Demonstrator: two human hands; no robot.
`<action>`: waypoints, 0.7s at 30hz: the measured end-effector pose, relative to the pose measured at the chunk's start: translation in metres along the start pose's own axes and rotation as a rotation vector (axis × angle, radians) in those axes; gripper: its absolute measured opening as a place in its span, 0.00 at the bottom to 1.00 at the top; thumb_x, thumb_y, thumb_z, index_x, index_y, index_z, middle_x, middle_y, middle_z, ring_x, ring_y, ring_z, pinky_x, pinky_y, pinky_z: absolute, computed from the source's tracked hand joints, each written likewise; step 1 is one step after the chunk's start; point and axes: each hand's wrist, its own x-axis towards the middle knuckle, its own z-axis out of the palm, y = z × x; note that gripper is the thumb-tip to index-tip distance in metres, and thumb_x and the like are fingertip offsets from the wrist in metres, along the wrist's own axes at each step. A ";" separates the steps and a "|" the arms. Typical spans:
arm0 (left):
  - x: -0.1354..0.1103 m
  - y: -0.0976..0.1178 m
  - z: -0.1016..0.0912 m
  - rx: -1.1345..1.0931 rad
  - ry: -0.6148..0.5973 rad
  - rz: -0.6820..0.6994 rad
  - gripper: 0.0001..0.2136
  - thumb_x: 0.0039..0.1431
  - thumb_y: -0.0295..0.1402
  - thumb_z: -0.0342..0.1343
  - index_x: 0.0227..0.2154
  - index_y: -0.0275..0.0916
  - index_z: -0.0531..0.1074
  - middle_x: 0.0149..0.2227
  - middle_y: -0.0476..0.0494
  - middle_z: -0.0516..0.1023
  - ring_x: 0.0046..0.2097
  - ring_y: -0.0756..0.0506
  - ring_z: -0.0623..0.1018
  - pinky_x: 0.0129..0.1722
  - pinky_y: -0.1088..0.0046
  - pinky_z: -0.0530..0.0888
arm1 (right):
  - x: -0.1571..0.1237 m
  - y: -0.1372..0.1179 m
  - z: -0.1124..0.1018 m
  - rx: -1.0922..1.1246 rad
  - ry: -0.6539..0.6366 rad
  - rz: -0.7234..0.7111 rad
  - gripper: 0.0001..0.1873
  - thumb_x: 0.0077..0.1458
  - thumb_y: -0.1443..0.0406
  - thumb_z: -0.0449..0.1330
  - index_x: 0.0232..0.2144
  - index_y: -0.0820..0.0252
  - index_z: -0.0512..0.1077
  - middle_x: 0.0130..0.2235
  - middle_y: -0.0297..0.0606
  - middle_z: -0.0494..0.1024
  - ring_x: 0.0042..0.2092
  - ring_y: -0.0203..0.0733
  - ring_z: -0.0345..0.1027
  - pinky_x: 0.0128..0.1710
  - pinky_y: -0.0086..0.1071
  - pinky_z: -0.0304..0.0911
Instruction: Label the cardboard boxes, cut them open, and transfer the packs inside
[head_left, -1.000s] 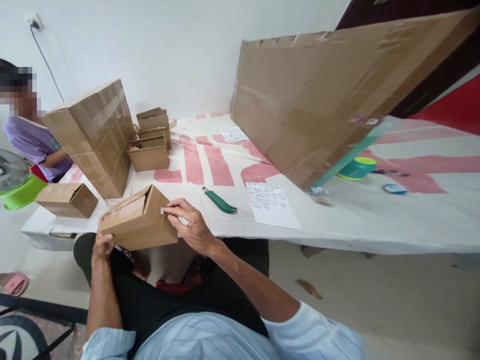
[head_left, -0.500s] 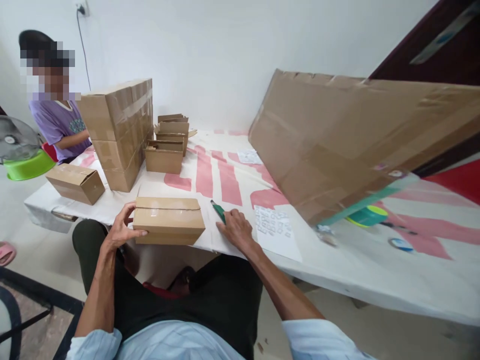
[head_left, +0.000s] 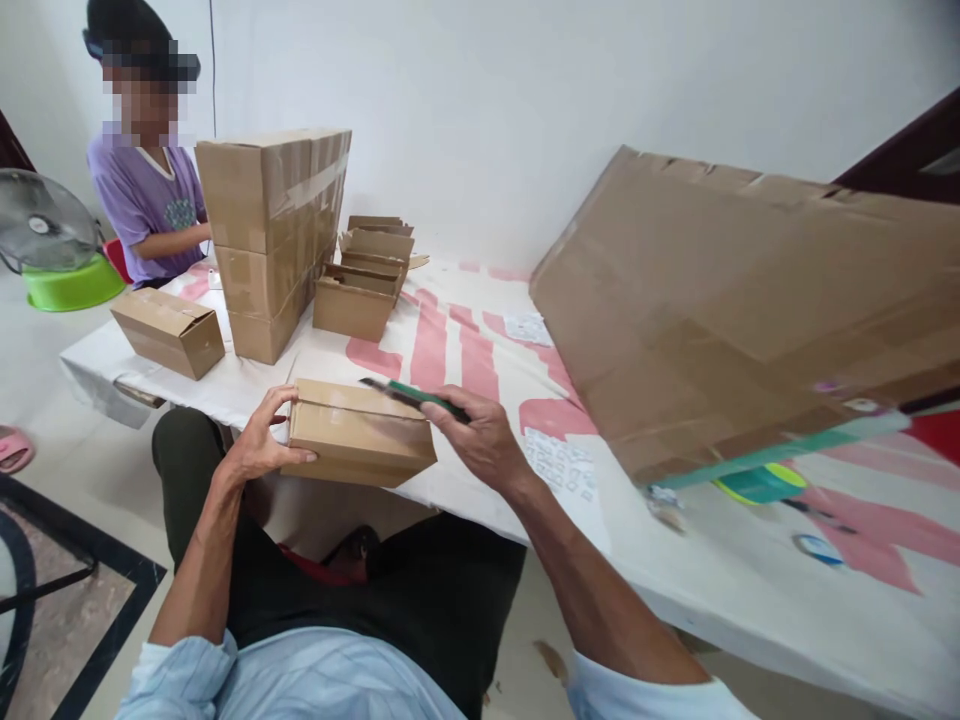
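Observation:
A small closed cardboard box (head_left: 360, 445) lies at the table's front edge, with a strip of clear tape along its top seam. My left hand (head_left: 264, 440) grips its left end, thumb on the near side and fingers at the far corner. In my right hand (head_left: 476, 435) is a green utility knife (head_left: 420, 395), its dark blade pointing left above the box's top. Whether the blade touches the cardboard I cannot tell.
Stacked cardboard boxes (head_left: 266, 240) and a single box (head_left: 169, 330) stand at left. Behind are opened boxes (head_left: 352, 305). A large cardboard sheet (head_left: 735, 300) leans at right, near a tape roll (head_left: 819, 549) and a printed sheet (head_left: 562, 470). Another person (head_left: 154, 200) sits far left.
My right hand has lifted the utility knife off the table and brought it left over the box. My left hand keeps its grip on the box. The camera view has shifted.

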 end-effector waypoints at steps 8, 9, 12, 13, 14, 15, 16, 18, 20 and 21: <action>-0.005 0.017 0.007 0.106 -0.025 0.105 0.39 0.46 0.39 0.79 0.62 0.47 0.70 0.66 0.35 0.68 0.68 0.29 0.68 0.66 0.47 0.70 | 0.025 -0.058 0.011 -0.098 -0.256 -0.292 0.14 0.68 0.55 0.61 0.40 0.53 0.84 0.35 0.39 0.84 0.36 0.45 0.76 0.39 0.38 0.70; -0.005 0.017 0.007 0.120 -0.028 0.109 0.40 0.46 0.39 0.79 0.62 0.47 0.70 0.66 0.35 0.67 0.68 0.29 0.68 0.67 0.47 0.69 | 0.026 -0.059 0.010 -0.125 -0.268 -0.307 0.14 0.68 0.55 0.61 0.40 0.54 0.84 0.35 0.39 0.83 0.36 0.45 0.76 0.39 0.38 0.70; -0.006 0.016 0.008 0.154 -0.034 0.105 0.40 0.47 0.41 0.79 0.63 0.46 0.68 0.67 0.34 0.67 0.69 0.29 0.68 0.66 0.46 0.70 | 0.030 -0.060 0.004 -0.188 -0.292 -0.344 0.14 0.70 0.57 0.59 0.41 0.55 0.83 0.36 0.40 0.84 0.37 0.44 0.76 0.39 0.36 0.69; -0.006 0.016 0.008 0.164 -0.035 0.102 0.40 0.47 0.42 0.78 0.63 0.46 0.68 0.67 0.34 0.67 0.69 0.29 0.68 0.66 0.46 0.70 | 0.030 -0.061 0.002 -0.206 -0.293 -0.360 0.13 0.70 0.58 0.59 0.41 0.56 0.82 0.36 0.40 0.83 0.37 0.43 0.76 0.39 0.35 0.69; -0.007 0.015 0.008 0.171 -0.035 0.102 0.40 0.47 0.42 0.78 0.63 0.46 0.68 0.67 0.34 0.66 0.69 0.29 0.67 0.66 0.45 0.70 | 0.031 -0.062 0.000 -0.227 -0.293 -0.377 0.13 0.70 0.59 0.59 0.41 0.56 0.82 0.36 0.40 0.83 0.37 0.43 0.77 0.38 0.34 0.68; -0.007 0.016 0.008 0.176 -0.036 0.103 0.40 0.48 0.42 0.78 0.63 0.46 0.67 0.67 0.34 0.66 0.70 0.28 0.67 0.66 0.45 0.70 | 0.032 -0.064 -0.001 -0.252 -0.292 -0.394 0.12 0.70 0.59 0.59 0.41 0.56 0.82 0.37 0.40 0.83 0.37 0.42 0.77 0.38 0.34 0.68; -0.007 0.016 0.008 0.178 -0.037 0.104 0.40 0.48 0.42 0.78 0.63 0.46 0.67 0.67 0.34 0.66 0.70 0.28 0.67 0.66 0.45 0.70 | 0.032 -0.065 -0.002 -0.280 -0.291 -0.410 0.12 0.71 0.60 0.59 0.41 0.56 0.82 0.37 0.40 0.83 0.37 0.42 0.77 0.38 0.33 0.67; -0.007 0.018 0.009 0.180 -0.042 0.104 0.40 0.48 0.42 0.78 0.63 0.47 0.67 0.67 0.34 0.66 0.70 0.28 0.66 0.66 0.45 0.71 | 0.034 -0.068 -0.003 -0.351 -0.292 -0.437 0.12 0.71 0.60 0.58 0.42 0.56 0.81 0.38 0.40 0.83 0.37 0.42 0.76 0.37 0.33 0.66; -0.007 0.019 0.009 0.179 -0.045 0.103 0.40 0.48 0.42 0.78 0.63 0.47 0.67 0.67 0.35 0.66 0.70 0.28 0.67 0.66 0.45 0.71 | 0.037 -0.071 -0.001 -0.437 -0.297 -0.465 0.13 0.72 0.60 0.57 0.42 0.57 0.81 0.38 0.41 0.83 0.37 0.42 0.75 0.37 0.33 0.65; -0.007 0.019 0.008 0.178 -0.045 0.100 0.39 0.49 0.42 0.78 0.63 0.47 0.67 0.67 0.35 0.67 0.70 0.28 0.67 0.66 0.45 0.71 | 0.038 -0.073 0.000 -0.483 -0.303 -0.479 0.13 0.72 0.60 0.57 0.42 0.57 0.81 0.38 0.41 0.82 0.37 0.42 0.75 0.37 0.33 0.64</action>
